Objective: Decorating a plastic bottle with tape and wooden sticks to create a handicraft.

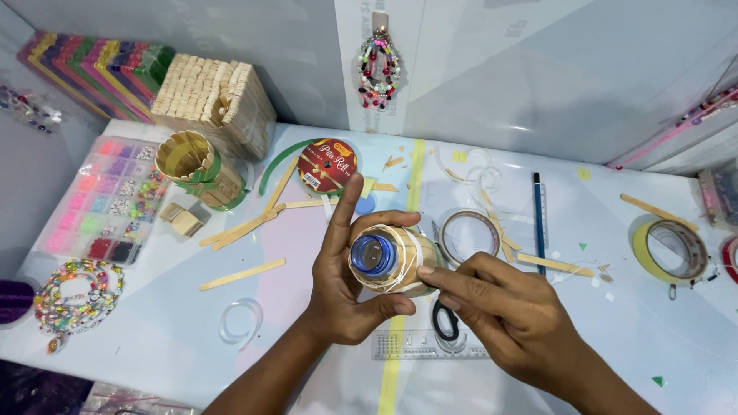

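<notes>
A clear bead organiser (100, 196) lies along the desk's (615, 323) left edge, a beaded necklace (73, 300) near its front left corner. A stick-built cup (196, 165) stands toward the back (green-banded), and what looks like yellow tape roll (667, 250) sits at the right edge.

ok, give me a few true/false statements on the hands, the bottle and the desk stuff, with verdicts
1. The left hand grips a stick-clad bottle. True.
2. The bottle has a red mouth. False: the mouth, facing the camera, is blue.
3. The right hand presses its fingertips against the bottle's side. True.
4. The scissors are in the right hand. False: they lie on the table, partly under that hand.
5. The bead organiser box sits on the right of the table. False: it sits at the left edge.
6. A blue pencil lies right of the bottle. True.
</notes>
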